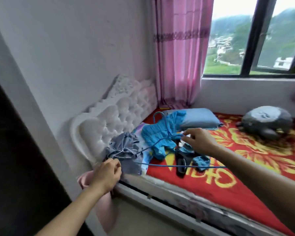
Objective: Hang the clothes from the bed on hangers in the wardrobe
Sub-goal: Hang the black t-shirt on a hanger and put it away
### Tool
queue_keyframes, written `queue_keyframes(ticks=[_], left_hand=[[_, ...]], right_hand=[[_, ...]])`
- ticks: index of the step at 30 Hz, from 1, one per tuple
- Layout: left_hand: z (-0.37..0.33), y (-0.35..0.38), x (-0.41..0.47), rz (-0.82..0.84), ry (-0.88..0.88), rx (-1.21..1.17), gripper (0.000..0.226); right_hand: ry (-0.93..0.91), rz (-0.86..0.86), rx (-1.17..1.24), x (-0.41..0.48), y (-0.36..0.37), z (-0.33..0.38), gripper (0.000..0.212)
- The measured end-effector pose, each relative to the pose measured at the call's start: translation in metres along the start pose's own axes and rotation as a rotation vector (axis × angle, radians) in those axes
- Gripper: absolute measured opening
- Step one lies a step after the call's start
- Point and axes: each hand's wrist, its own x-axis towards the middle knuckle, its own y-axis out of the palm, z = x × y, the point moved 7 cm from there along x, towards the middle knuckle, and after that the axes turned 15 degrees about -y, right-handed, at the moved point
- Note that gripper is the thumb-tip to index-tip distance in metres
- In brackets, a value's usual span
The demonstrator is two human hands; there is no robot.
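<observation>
Pinching the grey garment (124, 150) at the bed's (203, 184) near edge, the left hand (107, 174) has closed fingers, while the right hand (199, 140) nips the blue hanger (162, 138), whose wire runs between them.

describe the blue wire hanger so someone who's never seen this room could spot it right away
Start at the white tufted headboard and look at the clothes heaped by it on the red bedspread. The thin blue wire hanger lies over the bright blue knitted garment, held by the right hand. Unlike the soft clothes around it, it is rigid with a hook.
</observation>
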Motion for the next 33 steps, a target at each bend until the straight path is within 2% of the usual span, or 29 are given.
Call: queue_keyframes(ticks=[1, 5, 11, 17, 23, 30, 31, 33], left_hand=[[-0.018, 0.019, 0.011, 0.031, 0.038, 0.012, 0.007], [-0.090, 0.096, 0.057, 0.168, 0.148, 0.032, 0.007], [-0.190, 0.209, 0.117, 0.404, 0.289, 0.013, 0.008], [-0.261, 0.296, 0.168, 0.569, 0.398, 0.117, 0.013], [-0.307, 0.368, 0.184, 0.708, 0.488, 0.211, 0.011], [-0.327, 0.451, 0.204, 0.848, 0.470, 0.305, 0.006], [-0.328, 0.462, 0.210, 0.856, 0.456, 0.328, 0.005], [-0.328, 0.483, 0.226, 0.871, 0.405, 0.371, 0.006]], right_hand=[[0.046, -0.012, 0.008, -0.005, -0.005, -0.025, 0.007], [0.247, -0.026, 0.026, -0.022, -0.024, -0.125, 0.023], [0.508, -0.117, 0.017, -0.040, -0.055, -0.247, 0.019], [0.725, -0.216, 0.044, -0.061, -0.057, -0.334, 0.021], [0.979, -0.267, 0.077, -0.109, -0.044, -0.413, 0.027], [1.084, -0.214, 0.054, -0.110, 0.004, -0.532, 0.042], [1.092, -0.210, 0.055, -0.106, 0.014, -0.553, 0.043], [1.116, -0.207, 0.076, -0.096, 0.035, -0.596, 0.030]])
